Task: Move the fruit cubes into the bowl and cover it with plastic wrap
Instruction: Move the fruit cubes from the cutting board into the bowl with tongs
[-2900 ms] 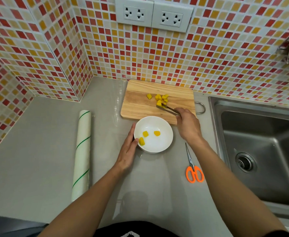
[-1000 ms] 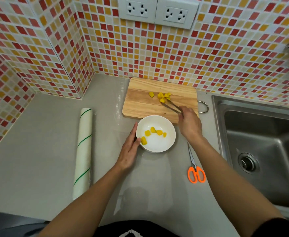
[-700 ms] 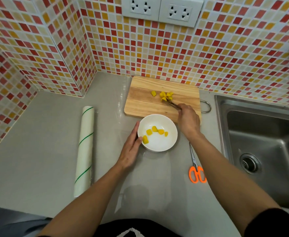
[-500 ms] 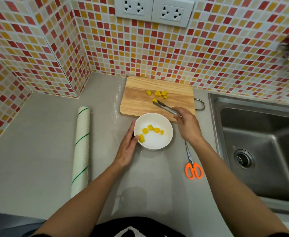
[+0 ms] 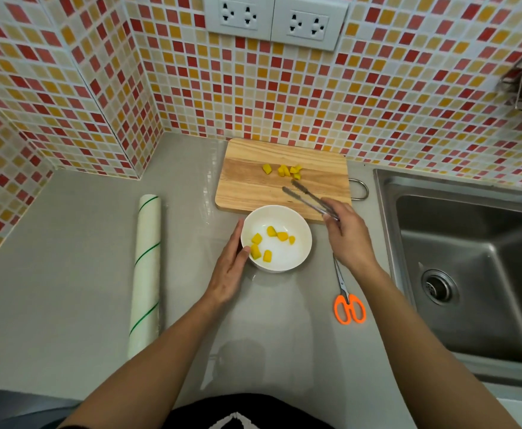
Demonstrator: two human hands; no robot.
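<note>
A white bowl sits on the grey counter just in front of a wooden cutting board. Several yellow fruit cubes lie inside the bowl, and several more cubes remain near the board's far edge. My left hand rests flat against the bowl's left side. My right hand grips metal tongs, whose tips hover apart over the board with nothing between them. A roll of plastic wrap with green stripes lies to the left.
Orange-handled scissors lie on the counter right of the bowl. A steel sink fills the right side. Tiled walls close off the back and left, with sockets above the board.
The tongs picked a cube from the board pile, carried it to the bowl and dropped it there. Now the tongs are back over the board, empty. My left hand stayed at the bowl.
</note>
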